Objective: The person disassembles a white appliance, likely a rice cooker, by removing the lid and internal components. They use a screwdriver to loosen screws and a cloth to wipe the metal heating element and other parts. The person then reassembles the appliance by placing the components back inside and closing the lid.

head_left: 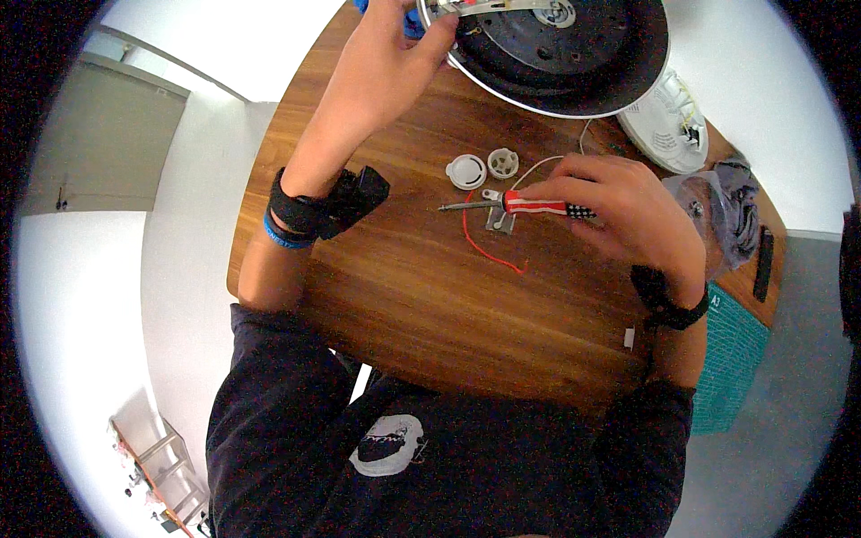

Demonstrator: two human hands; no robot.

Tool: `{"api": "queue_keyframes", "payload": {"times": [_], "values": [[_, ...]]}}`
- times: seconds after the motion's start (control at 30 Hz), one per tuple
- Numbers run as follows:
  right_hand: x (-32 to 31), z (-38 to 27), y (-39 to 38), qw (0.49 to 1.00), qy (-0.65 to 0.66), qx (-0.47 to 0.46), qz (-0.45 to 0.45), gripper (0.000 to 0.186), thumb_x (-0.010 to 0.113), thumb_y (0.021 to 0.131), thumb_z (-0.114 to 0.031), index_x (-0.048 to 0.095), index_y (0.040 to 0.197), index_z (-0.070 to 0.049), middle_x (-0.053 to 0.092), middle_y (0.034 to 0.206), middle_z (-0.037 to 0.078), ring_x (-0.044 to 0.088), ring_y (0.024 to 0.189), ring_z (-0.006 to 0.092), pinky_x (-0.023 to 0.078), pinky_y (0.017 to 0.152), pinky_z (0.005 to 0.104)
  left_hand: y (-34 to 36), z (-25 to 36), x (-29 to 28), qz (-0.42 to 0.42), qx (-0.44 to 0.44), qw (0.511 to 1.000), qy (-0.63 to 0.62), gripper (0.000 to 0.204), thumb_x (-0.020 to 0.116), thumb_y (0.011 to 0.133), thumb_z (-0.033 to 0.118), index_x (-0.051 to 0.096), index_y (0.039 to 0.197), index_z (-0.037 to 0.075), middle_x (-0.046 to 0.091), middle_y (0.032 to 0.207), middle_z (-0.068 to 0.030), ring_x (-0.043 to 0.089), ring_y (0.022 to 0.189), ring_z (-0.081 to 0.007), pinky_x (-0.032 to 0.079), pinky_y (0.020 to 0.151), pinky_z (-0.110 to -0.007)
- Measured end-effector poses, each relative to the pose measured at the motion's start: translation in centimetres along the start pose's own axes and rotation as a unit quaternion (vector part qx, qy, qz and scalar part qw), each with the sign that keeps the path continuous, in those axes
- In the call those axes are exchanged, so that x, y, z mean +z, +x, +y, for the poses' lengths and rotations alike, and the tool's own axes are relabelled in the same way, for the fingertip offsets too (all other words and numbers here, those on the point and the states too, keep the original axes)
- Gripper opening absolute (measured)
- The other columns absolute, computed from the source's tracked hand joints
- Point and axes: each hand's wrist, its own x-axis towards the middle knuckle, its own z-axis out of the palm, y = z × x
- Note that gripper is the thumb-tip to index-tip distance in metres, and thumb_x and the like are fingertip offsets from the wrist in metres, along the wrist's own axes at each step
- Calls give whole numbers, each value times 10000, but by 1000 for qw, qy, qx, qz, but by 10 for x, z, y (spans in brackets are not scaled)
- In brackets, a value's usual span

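R hand [623,202] wrapped round screwdriver [536,205] hdl; shaft pts L, long axis running approx. L-R across surface [404,296]. L hand [387,67] pinches rim of blk round housing [574,85].

A plain room used as a small electrical repair workshop, by the look of it: above the brown wood-grain surface [395,300] is a screwdriver with a red-and-white striped handle [535,205], with a thin red wire [485,254] below; a green gridded mat [731,359] lies at the right edge, and a metal stepladder [170,455] stands beyond the left.
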Motion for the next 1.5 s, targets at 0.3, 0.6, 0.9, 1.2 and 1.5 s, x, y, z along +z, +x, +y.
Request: {"api": "queue_keyframes", "payload": {"times": [0.3, 0.6, 0.9, 1.2, 1.5], "values": [[5, 2, -10, 992, 1, 98, -85, 561, 747, 836, -96, 589, 1361, -214, 706, 1127, 161, 703, 979, 437, 579, 820, 529, 0, 11, 2, 8, -18, 999, 42, 431, 559, 1071, 24, 351, 1449, 39, 656, 1158, -142, 590, 706, -69, 501, 578, -236], [15, -4, -8, 985, -79, 101, -112, 567, 772, 824, -98, 563, 1349, -139, 667, 1212, 147, 693, 1066, 405, 603, 831, 501, 2, 6, 1, 10, -9, 998, 59, 409, 566, 1067, 36, 366, 1424, 39, 666, 1149, -159, 602, 705, -85, 479, 560, -243], [29, -35, 10, 982, -153, 111, -11, 372, 758, 826, -101, 611, 1167, -76, 629, 1137, 122, 646, 1089, 371, 574, 856, 469, -2, 8, 4, 3, 19, 998, 52, 398, 565, 1056, 16, 385, 1408, 57, 642, 1192, -167, 629, 957, -157, 513, 714, -287], [85, -45, 70, 985, -173, 11, -9, 175, 632, 887, -72, 647, 1046, 0, 642, 1037, 142, 692, 972, 316, 607, 769, 402, 1, 12, 12, -14, 13, 1000, -10, 422, 550, 1056, -22, 379, 1433, 57, 621, 1239, -177, 640, 1065, -193, 541, 812, -330], [99, -43, 77, 979, -201, -8, 21, 193, 635, 879, -71, 616, 1057, 1, 630, 986, 144, 695, 933, 295, 615, 677, 366, -1, 2, 18, -6, 28, 999, -23, 463, 566, 1041, -29, 379, 1460, 36, 592, 1326, -186, 587, 1236, -240, 508, 985, -361]]}}
